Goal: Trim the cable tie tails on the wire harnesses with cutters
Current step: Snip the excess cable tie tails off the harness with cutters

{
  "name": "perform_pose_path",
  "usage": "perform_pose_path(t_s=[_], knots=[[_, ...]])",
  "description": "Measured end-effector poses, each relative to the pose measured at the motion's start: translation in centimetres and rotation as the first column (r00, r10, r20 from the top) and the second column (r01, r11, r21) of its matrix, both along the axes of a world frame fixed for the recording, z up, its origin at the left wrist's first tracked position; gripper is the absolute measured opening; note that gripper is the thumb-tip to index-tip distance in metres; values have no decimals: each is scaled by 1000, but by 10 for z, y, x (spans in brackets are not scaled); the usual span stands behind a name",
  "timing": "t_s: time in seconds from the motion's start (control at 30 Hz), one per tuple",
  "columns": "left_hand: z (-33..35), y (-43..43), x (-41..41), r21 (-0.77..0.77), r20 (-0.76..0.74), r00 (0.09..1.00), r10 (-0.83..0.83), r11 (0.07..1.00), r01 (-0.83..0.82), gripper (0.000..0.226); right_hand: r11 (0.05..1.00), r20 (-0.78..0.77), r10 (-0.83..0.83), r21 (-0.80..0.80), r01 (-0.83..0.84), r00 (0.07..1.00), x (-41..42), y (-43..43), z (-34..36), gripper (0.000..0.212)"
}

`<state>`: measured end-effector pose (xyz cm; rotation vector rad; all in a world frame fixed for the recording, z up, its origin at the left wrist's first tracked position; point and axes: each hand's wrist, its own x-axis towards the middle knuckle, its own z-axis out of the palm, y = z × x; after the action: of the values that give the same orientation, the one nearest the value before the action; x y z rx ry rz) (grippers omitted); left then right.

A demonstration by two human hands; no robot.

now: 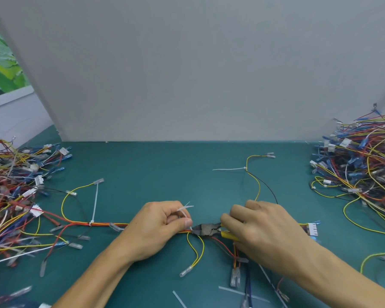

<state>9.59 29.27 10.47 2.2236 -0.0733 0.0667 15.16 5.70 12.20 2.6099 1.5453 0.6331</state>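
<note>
Both hands occupied: left hand (pixel 158 227) pinches white nylon cable tie tail (pixel 183 211), judged light, springy; right hand (pixel 260 232) grips yellow-handled black cutters (pixel 206 230) at its root.

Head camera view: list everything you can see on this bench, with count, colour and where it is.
Teal bench mat: one, teal green, under everything.
Pale grey back panel: one, grey-white, upright behind the mat.
Tangled wire harness piles: two, multicoloured, left edge and right edge.
Stretched-out wire harness: one, red, orange and yellow, across the middle under both hands.
Uncut white plastic cable tie tails: two clearly seen, white, centre left and right of centre, farther back.
Cut tie offcuts: several, pale, near the front edge.
Yellow-handled steel cutters: one, dark head, between the hands.
Left hand: pinches pale tie tails.
Right hand: grips the cutters' handles.
</note>
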Motion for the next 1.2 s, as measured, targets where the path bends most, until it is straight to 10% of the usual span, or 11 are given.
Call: perform_pose_path(t_s=[0.33,0.6,0.93,1.2], knots=[[4,0,0,-178,-14,998,66,982,-67,16,993,-186,-115,-47,109,976,-4,2,4,18],[53,24,3,-822,59,958,282,558,-113,38,957,-596,-128,137,257,793,-10,53,14,28],[46,51,-1,-598,65,914,400,749,-285,23,942,-545,-275,14,336,792,3,51,-13,30],[31,13,-7,-35,41,999,15,999,-13,25,936,-637,-325,-112,333,699,13,-43,8,27]])
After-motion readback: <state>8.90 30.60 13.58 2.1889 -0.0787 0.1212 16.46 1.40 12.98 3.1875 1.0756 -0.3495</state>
